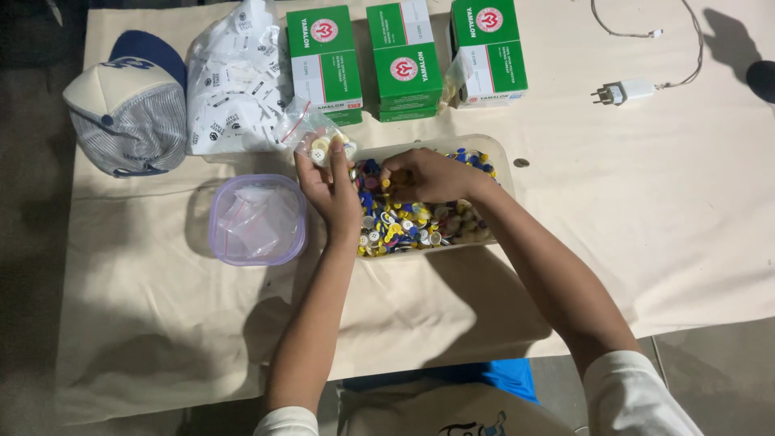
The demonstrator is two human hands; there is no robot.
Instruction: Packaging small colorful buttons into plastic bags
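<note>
- a table draped in a cream cloth [646,242] fills most of the frame; dark floor shows along the left edge and lower right corner.
- centre: the left hand [327,184] pinches a small clear bag [316,139] holding pale buttons, just left of a clear tub [504,161] of mixed coloured buttons [412,222].
- the right hand [428,173] rests in the tub, fingers curled together over the buttons.
- left of centre: a lidded round container [257,220] of empty little bags.
- top: three green and white boxes [404,60], a white printed bag [230,81], a cap [125,109] at upper left.
- upper right: a white charger [626,91] with cable.
</note>
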